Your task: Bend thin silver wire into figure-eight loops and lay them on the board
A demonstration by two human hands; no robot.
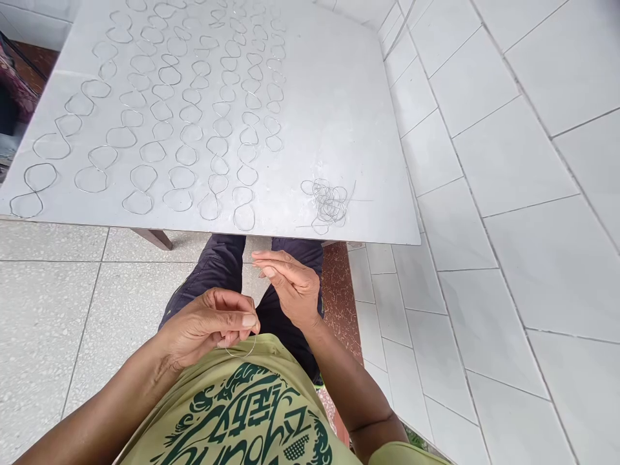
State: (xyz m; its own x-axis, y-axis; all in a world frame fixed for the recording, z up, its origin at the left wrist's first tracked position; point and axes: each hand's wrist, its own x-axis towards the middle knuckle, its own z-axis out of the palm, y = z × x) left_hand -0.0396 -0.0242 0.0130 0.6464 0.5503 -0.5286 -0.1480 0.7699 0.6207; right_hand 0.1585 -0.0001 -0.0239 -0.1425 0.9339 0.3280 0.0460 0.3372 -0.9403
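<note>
My left hand (210,326) is held low over my lap, its thumb and fingers pinched on a thin wire loop (241,352) that curves below the fingertips. My right hand (290,284) hovers just beyond it, fingers together and slightly bent, holding nothing that I can make out. Both hands are in front of the near edge of a white table (339,116). On the table lie several rows of figure-eight wire shapes (184,129). A small tangled pile of wire loops (328,203) sits near the table's front right corner.
The table stands against a white tiled wall (508,161) on the right. A pale speckled floor (58,297) lies below on the left. A table leg (155,237) shows under the front edge. I wear dark trousers and a green printed shirt.
</note>
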